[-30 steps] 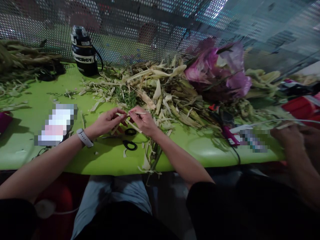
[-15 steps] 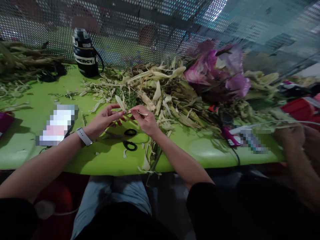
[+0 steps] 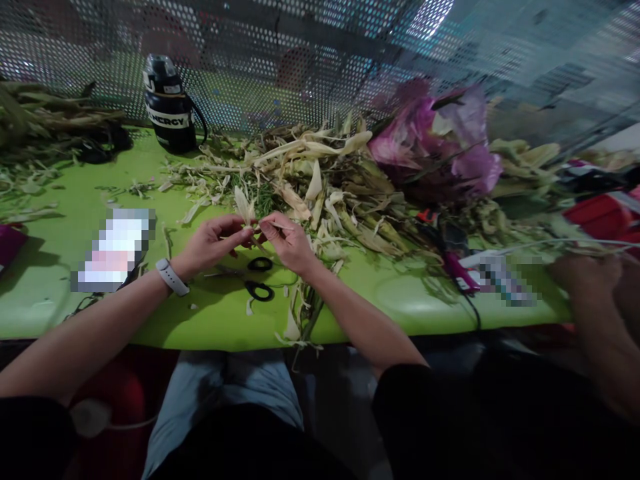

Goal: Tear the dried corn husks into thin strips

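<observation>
The left hand (image 3: 216, 241) and right hand (image 3: 289, 245) pinch pale husk (image 3: 244, 205) in their fingers, apparently for steadiness; scissors (image 3: 249, 288) lie toward the counter's front edge (image 3: 215, 333), reachable.

A perforated screen (image 3: 240, 77) rises behind the green table (image 3: 220, 323).

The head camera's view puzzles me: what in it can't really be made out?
All in the head view:
Pale husk: its gripped part is hidden by the fingers of the left hand and right hand.
Phone: its screen is pixelated.
Pink bag: crumpled plastic hides most of its contents.
Purple object: cut off by the left edge.
Co-worker's hands: details lost to blur and darkness.
</observation>
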`<state>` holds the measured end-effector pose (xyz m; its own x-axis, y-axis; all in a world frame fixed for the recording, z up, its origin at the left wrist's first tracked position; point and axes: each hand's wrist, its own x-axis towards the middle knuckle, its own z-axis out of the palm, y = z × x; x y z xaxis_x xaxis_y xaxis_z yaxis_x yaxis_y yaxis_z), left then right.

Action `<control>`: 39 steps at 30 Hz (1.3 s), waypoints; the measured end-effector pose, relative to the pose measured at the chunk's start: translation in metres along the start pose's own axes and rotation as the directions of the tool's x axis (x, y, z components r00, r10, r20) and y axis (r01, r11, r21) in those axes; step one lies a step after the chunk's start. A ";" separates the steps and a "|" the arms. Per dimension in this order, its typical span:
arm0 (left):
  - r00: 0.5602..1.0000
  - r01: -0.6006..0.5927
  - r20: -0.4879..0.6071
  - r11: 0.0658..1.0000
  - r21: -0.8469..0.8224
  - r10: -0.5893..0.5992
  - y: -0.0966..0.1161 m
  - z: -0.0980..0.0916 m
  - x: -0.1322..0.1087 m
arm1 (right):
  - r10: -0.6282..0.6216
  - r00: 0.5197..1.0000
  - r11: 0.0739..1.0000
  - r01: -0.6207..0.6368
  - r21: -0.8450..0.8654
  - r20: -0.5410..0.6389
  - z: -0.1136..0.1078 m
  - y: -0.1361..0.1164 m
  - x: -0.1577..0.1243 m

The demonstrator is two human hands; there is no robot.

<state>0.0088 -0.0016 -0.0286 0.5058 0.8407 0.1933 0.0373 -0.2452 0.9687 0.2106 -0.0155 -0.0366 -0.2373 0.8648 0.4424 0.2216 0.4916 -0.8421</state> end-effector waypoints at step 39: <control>0.960 0.094 -0.241 0.975 -0.202 -0.142 0.009 0.008 -0.001 | -0.009 0.981 0.995 -0.011 -0.104 -0.195 0.014 -0.016 -0.007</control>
<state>0.0152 -0.0084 -0.0210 0.2730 0.9582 0.0853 -0.0903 -0.0628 0.9939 0.1953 -0.0314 -0.0303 -0.0504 0.8634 0.5019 0.3210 0.4899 -0.8105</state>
